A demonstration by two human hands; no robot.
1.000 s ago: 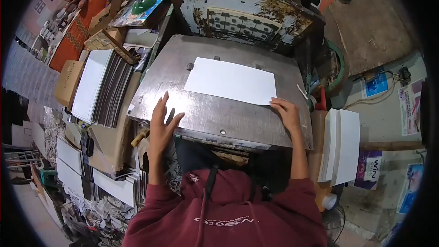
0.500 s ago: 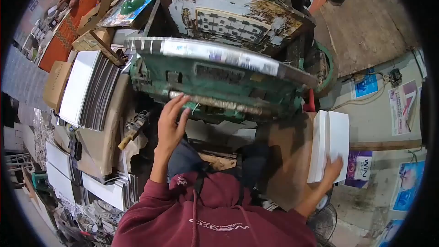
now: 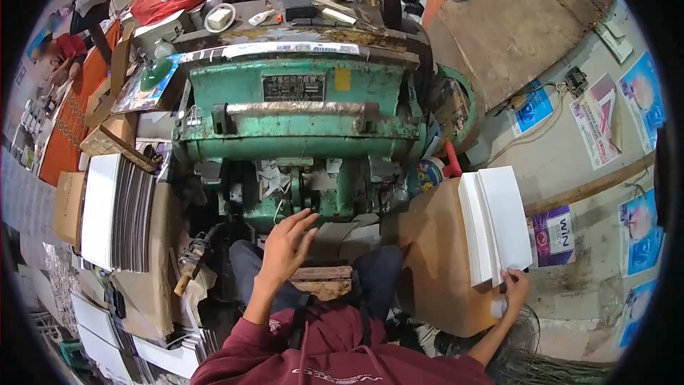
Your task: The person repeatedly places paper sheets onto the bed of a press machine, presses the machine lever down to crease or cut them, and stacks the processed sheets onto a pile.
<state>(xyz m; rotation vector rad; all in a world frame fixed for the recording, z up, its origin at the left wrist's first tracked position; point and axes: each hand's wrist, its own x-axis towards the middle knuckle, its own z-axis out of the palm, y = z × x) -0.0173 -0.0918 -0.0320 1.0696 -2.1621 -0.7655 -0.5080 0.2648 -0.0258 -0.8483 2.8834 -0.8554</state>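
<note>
In the head view, a stack of smooth white rectangular card sheets (image 3: 502, 217) lies along the right edge of a brown board-topped bench (image 3: 431, 257) at the person's right; the sheets form two stepped piles, a narrower one on the left and a wider one against it on the right, both running lengthwise from the far end to the near end. The bare right hand (image 3: 518, 286) is at the near end of the wider pile, close to its near right corner; its fingers are bent and touch the sheets' near edge, so that the stack reaches away beyond the fingertips; whether they are clamped on a sheet or only rest on the edge, I cannot tell.

The bare left hand (image 3: 286, 246) is raised over the lap, well apart from the white stack; its fingers are spread and hold nothing; beyond them stands a green-painted metal machine (image 3: 299, 147), with a worn horizontal metal bar (image 3: 299, 109) across its front and a dark rectangular nameplate (image 3: 293, 88) above that bar.

A red handle (image 3: 452, 159) stands near the far right corner of the brown bench; a purple-and-white printed carton (image 3: 553, 237) is just beyond its right edge; a second, dark-edged stack of white-faced sheets (image 3: 101, 212) stands at the person's left.
</note>
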